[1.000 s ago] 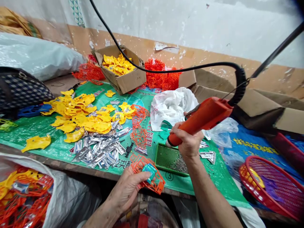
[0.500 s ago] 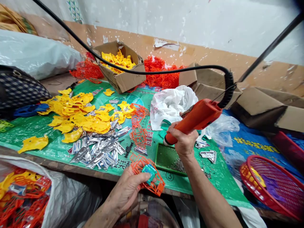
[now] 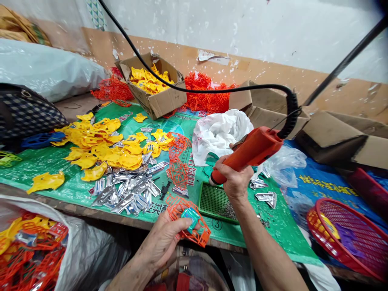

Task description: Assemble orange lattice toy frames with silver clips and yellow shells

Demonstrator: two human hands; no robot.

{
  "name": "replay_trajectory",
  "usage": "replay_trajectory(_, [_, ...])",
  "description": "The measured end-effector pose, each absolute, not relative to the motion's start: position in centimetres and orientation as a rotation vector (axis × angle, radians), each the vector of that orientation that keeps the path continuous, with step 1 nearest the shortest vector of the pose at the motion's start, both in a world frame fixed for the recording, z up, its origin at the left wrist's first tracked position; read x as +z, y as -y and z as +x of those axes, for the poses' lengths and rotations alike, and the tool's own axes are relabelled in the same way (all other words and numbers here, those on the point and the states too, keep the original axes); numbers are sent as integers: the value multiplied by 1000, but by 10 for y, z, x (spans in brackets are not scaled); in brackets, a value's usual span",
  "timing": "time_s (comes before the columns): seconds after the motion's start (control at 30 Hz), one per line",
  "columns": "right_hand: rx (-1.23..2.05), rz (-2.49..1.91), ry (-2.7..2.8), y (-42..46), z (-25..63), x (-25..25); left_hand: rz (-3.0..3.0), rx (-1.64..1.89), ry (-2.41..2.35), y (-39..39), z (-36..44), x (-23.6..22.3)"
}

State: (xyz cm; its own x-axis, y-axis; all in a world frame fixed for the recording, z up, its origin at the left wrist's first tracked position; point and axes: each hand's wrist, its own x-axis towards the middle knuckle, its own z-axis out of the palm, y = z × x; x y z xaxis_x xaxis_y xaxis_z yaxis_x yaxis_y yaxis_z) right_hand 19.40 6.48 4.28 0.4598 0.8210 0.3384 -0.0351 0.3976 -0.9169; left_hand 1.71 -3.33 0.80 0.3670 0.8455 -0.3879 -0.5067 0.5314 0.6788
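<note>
The left hand (image 3: 163, 238) grips an orange lattice frame (image 3: 202, 235) at the near table edge, its thumb pressed over a teal plastic piece (image 3: 191, 218) lying on the frame. The right hand (image 3: 238, 180) has its fingers wrapped around a red-orange handheld power driver (image 3: 254, 147), whose pale nose points down to the left, above a green perforated tray (image 3: 209, 198). Small metal pieces (image 3: 228, 211) (probably screws, though too small to be sure) lie heaped toward the tray's right end. Left of the tray, silver strips (image 3: 130, 194) spread in a loose pile, with yellow plastic shells (image 3: 100, 141) piled behind them. A crumpled white cloth (image 3: 220, 131) lies beyond the tray, and a black cable (image 3: 230, 89) curves away from the driver's upper end.
</note>
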Motion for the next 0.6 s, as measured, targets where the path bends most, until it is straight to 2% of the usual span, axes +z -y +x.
replay_trajectory(0.43, [689,-993,951,-65,196,44,427,973,-793,33,15,4])
replay_trajectory(0.6, [747,-865,914,-55,203,64,397,1013,-819,32,17,7])
